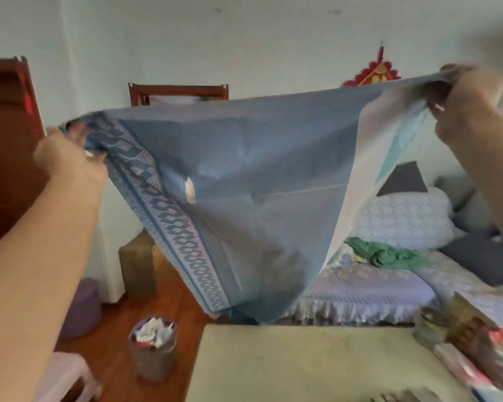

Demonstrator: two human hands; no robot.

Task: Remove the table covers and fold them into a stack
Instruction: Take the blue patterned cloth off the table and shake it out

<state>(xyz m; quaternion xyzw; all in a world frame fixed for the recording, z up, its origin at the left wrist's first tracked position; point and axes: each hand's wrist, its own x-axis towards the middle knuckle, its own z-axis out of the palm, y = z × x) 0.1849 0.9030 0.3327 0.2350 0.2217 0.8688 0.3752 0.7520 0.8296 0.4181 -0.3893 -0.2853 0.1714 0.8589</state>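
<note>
Both the left hand [70,152] and right hand [468,94] are clamped on a thin blue patterned table cover [244,184], held above the bare pale worktop [302,364] near a bed [369,288].

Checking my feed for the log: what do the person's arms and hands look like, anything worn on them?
Both forearms are bare, with no sleeves in view. The left hand and right hand wear no gloves. No watch, bracelet or ring shows, though motion blur makes small items hard to rule out.
</note>
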